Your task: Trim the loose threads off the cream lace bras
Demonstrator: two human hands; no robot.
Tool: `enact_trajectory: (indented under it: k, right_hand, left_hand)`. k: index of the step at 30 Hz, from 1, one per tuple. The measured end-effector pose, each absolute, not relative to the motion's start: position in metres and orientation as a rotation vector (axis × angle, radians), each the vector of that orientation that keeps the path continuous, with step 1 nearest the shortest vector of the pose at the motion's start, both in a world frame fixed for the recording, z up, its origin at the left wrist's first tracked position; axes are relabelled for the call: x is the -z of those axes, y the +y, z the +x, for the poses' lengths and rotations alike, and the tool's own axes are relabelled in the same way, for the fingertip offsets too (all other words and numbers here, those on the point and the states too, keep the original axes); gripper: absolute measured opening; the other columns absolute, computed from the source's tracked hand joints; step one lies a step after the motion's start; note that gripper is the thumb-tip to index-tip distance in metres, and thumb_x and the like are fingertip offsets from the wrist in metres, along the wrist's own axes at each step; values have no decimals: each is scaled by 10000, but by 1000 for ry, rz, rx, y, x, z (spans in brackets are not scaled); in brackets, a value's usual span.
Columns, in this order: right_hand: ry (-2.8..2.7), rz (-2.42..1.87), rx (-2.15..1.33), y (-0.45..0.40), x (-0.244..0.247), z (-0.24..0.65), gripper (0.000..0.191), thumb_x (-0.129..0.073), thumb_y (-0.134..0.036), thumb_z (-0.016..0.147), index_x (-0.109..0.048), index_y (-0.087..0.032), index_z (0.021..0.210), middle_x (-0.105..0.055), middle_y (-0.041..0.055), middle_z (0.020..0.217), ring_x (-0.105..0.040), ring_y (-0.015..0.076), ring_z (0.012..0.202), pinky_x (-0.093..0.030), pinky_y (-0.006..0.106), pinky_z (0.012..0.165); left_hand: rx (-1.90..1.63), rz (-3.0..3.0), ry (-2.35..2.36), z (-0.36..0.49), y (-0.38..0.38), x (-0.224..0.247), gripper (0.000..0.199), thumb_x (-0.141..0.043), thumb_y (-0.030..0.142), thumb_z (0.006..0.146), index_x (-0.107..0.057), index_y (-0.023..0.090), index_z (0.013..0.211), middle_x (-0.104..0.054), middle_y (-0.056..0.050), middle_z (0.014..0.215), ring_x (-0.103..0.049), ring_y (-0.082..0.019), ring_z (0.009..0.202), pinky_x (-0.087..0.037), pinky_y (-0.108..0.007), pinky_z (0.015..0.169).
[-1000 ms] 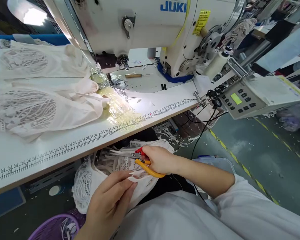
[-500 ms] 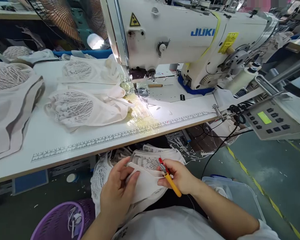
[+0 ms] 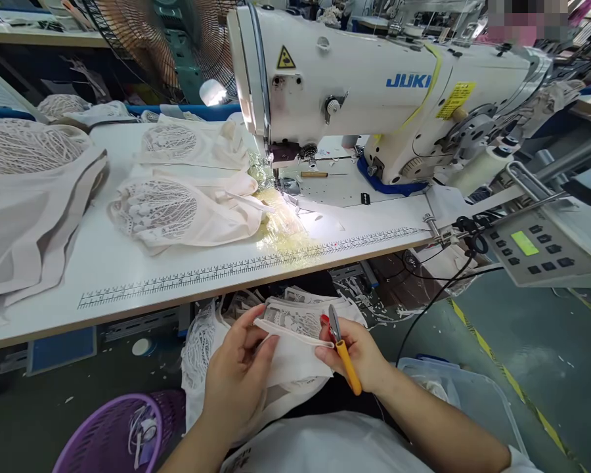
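Observation:
Below the table edge, my left hand [image 3: 243, 368] pinches the folded edge of a white lace garment [image 3: 295, 358] between thumb and fingers. My right hand [image 3: 357, 355] is closed around small scissors [image 3: 345, 361] with an orange-yellow handle, a red part and metal blades pointing up. Its thumb and fingers are at the right end of the same garment edge. More white lace pieces [image 3: 199, 355] lie beneath, over the lap.
A JUKI sewing machine [image 3: 349, 85] stands on the white table [image 3: 142, 266], with white lace garments [image 3: 177, 210] at its left. A control panel [image 3: 542, 246] juts out at the right. On the floor are a purple basket [image 3: 103, 433] and a clear plastic bin [image 3: 473, 394].
The scissors in my right hand have turned more upright, and their blades show more clearly. The view has shifted slightly, so the table and machine appear farther right.

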State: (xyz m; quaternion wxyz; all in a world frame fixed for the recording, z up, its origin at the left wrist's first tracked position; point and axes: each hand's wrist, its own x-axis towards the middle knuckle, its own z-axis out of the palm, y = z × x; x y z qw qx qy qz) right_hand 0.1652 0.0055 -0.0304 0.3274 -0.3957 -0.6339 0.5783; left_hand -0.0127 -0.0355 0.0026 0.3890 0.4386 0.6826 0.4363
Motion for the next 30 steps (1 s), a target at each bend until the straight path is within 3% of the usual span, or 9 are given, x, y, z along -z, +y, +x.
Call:
enact_trajectory:
  k: [5,9,12,15,17,20,23,26,30]
  right_hand:
    - [-1763,-1077,-1348,6,31,167,283,-563,-320,703,-347,-194,570,-340,-49,539,-295,83,490,-266,214,456]
    - [-1836,-1080,-1222,6,29,167,318,-544,-325,688,-291,-204,537,-314,-56,498,-295,78,466,-263,213,444]
    - [-1863,-1065,-1201,7,24,166,335,-525,-341,684,-260,-208,528,-288,-60,485,-284,75,456,-260,207,428]
    - [-1858,-1024,-1251,8,19,166,333,-517,-339,683,-253,-208,527,-279,-61,488,-281,76,456,-262,200,417]
    - [-1838,-988,-1285,8,15,167,303,-517,-314,682,-277,-205,533,-282,-62,494,-280,73,456,-263,195,415]
    - [-1838,-953,-1311,8,9,169,248,-513,-278,683,-319,-198,551,-310,-61,507,-283,68,461,-273,188,421]
    - [-1879,-928,-1302,10,0,173,268,-520,-279,694,-309,-197,551,-318,-60,520,-288,69,477,-281,185,430]
    - [-1886,-871,-1265,14,-14,179,271,-540,-289,715,-337,-193,563,-325,-60,528,-296,69,479,-284,188,434]
    - [-1733,-826,-1265,19,-30,183,195,-588,-333,714,-462,-185,705,-443,-22,648,-393,95,561,-371,213,503]
  left_hand:
    - [-1078,943,1598,-20,-31,-3,180,-653,330,666,-615,177,753,-655,-11,649,-603,-147,593,-478,-211,496]
    - [-1102,856,1532,-25,-28,1,167,-680,321,650,-614,196,740,-628,11,649,-567,-117,564,-462,-183,474]
    - [-1059,1061,1485,-30,-24,1,106,-608,310,722,-595,213,763,-646,-11,804,-596,-132,648,-475,-187,489]
    - [-1060,1606,1595,-31,-18,-9,205,-553,257,764,-551,224,965,-619,-61,1028,-601,-208,919,-519,-267,674]
    - [-1069,2120,1535,-27,-14,-20,367,-570,194,745,-490,213,1103,-590,-86,1116,-538,-242,1063,-469,-357,865]
    - [-817,2658,1115,-15,-6,-34,282,-546,162,757,-541,203,1036,-650,-53,985,-582,-212,978,-359,-424,995]
    - [-531,2697,969,-3,2,-44,159,-449,173,812,-591,208,750,-643,-6,695,-613,-168,697,-487,-342,790]
    - [-472,2460,978,1,10,-53,205,-421,182,829,-595,213,725,-598,12,605,-553,-131,531,-443,-226,492]
    - [-535,1919,1037,-4,19,-62,174,-477,269,819,-622,217,738,-614,11,631,-569,-122,559,-441,-194,498]
